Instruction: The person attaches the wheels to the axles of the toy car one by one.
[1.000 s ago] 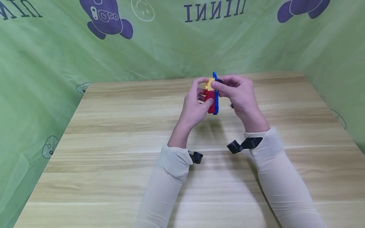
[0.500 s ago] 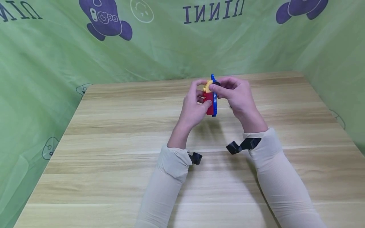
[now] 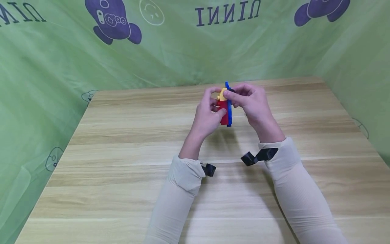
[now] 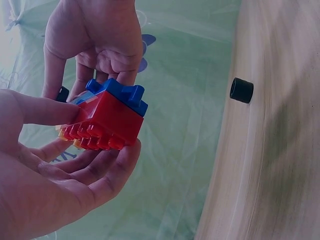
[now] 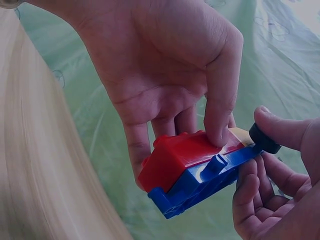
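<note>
Wood tbl [image 3: 122,189]: LH [image 3: 206,115] grips blocks [image 5: 175,157], RH [image 3: 257,103] pinches blk wheel [image 5: 264,140] (prob.).

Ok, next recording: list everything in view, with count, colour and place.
Red brick: at least 1, red, on the blue base
Yellow brick: at least 1, yellow, beside the red
Blue base: 1, blue, held up between the hands
Wheel: 1, black, at the base's yellow end
Cylinder: 1, black, loose on the table
Table: 1, pale wood, under the hands
Backdrop: green, purple prints, around the table; sheet count unclear
Wrist cameras: 2, black, one per wrist
Sleeves: 2, cream, on the forearms
Left hand: 1, bare, gripping red brick
Right hand: 1, bare, holding wheel
</note>
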Demonstrator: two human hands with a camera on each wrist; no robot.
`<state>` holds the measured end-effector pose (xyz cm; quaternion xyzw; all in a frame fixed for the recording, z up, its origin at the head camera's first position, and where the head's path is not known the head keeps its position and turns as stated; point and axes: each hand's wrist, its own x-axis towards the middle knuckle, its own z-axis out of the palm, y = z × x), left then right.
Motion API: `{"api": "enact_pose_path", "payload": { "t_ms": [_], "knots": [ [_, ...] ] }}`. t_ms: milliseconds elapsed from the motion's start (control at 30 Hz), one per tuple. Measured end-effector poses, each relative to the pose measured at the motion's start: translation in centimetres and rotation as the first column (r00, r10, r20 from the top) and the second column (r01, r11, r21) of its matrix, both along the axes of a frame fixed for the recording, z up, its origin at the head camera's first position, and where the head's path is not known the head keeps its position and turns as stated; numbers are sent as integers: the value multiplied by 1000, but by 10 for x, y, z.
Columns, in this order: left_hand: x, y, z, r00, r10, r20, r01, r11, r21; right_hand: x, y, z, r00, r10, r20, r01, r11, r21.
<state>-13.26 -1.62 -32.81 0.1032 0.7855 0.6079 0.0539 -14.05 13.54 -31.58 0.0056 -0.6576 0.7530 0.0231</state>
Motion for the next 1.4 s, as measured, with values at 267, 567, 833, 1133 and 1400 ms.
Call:
{"api": "enact_pose_path", "payload": {
  "t_ms": [267, 567, 833, 1133, 1400],
  "knots": [
    [1, 0, 1, 1000, 2, 6, -1, 999, -38, 0, -1, 0, 999, -8, 37, 8, 1000, 23],
    [3, 1, -1, 1000, -7, 12, 8, 998, -67, 1, -2, -1, 996, -70, 59, 62, 989, 133],
    [1, -2, 0, 999, 2, 48, 0, 999, -36, -2, -1, -3, 997, -19, 70, 11, 994, 109],
    [-1, -4, 0, 999, 0, 47, 2, 999, -33, -4, 12, 0, 992, 58, 113, -67, 995, 80],
    [-1, -5, 1, 998, 26, 60, -26, 1000, 4, -13, 41, -5, 991, -45, 129, 26, 989, 144]
  ]
}}
